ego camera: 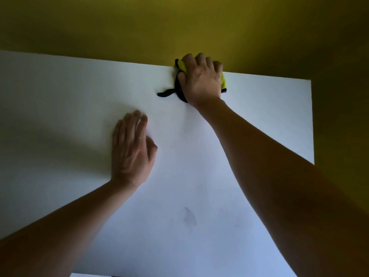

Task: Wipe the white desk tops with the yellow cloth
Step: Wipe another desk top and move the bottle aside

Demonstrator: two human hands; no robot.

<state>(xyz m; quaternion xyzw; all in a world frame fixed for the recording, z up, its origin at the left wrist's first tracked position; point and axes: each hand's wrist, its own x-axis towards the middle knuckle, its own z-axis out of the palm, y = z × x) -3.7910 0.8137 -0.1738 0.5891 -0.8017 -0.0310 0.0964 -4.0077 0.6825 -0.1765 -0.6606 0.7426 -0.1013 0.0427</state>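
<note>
Near edge: white desk top (199, 176) fills most of view, bare apart from hands + cloth. Faint grey smudge (188, 217) on surface nr bottom centre, btwn the two forearms. Second white edge just visible at very bottom of frame; can't tell what it belongs to.

Both forearms bare, reaching fwd from lower corners.

Left hand (131, 150): palm down, flat on desk top, mid-left of centre. Fingers extended, lying close together, thumb out to the side. Holds nothing. Soft shadow falls to its left on the surface.

Right hand (201, 78): further out, at far edge of desk top, right of centre. Palm down, fingers curled over and gripping yellow cloth (223, 80), pressing it onto the surface. Cloth mostly hidden under hand; yellow shows at fingertip side upper left and at right side of palm. Black trim/loop (166, 93) of cloth sticks out to the left of the wrist, lying on the desk.

Far: dark yellow wall (179, 27) behind the desk's far edge and past its right edge. Lighting dim, esp. left side.
</note>
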